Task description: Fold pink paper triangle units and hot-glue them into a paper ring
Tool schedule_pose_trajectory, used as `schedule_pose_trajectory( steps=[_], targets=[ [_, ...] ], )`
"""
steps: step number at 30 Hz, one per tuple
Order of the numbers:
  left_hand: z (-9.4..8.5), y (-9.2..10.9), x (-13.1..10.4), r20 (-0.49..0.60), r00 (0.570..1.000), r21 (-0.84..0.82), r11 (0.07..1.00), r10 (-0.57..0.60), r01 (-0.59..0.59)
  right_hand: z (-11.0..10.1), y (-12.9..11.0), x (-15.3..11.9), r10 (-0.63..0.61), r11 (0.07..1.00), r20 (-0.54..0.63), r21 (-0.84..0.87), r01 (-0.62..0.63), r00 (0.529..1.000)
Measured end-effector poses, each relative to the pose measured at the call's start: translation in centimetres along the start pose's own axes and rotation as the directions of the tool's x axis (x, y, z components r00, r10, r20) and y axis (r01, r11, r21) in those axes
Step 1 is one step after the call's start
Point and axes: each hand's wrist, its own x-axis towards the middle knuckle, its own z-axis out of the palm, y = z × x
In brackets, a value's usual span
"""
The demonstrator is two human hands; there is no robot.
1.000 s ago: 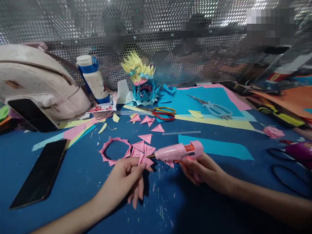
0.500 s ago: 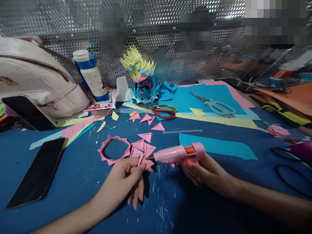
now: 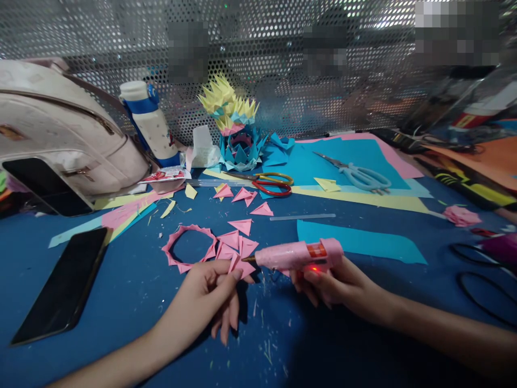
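Note:
My left hand pinches a small folded pink paper piece between thumb and index finger, its other fingers hanging loose below. Wrapped round the handle of a pink glue gun is my right hand. The gun points left, its metal tip at the pinched piece, and a red light glows on its side. Folded pink triangles lie just behind my left hand. A pink zigzag paper ring rests on the blue table to their left.
Two phones and a pale backpack are on the left, near a white-and-blue bottle. Behind the triangles stand a layered paper model and red-yellow scissors. Light-blue scissors lie on blue sheets.
My right hand's fingers have shifted slightly left on the handle, and the glue gun's rear is a little further right. My left hand keeps its pinch.

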Motion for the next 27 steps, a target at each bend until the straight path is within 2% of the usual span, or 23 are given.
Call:
schedule_pose_trajectory(
  steps=[8,16,27],
  targets=[
    [-0.16,0.06,0.14,0.038,0.999,-0.048,0.998,0.038,-0.036,-0.23,0.11,-0.32,-0.052,0.999,0.014,0.015,0.052,0.999],
    [0.01,0.32,0.01,0.026,0.999,-0.109,0.993,0.037,-0.034,-0.14,0.44,-0.43,-0.105,0.994,-0.012,0.000,0.105,0.994],
    [-0.19,0.36,0.21,0.053,0.996,-0.086,0.994,0.068,-0.063,-0.02,0.90,-0.51,-0.122,0.991,-0.036,-0.065,0.120,0.992]
  ],
)
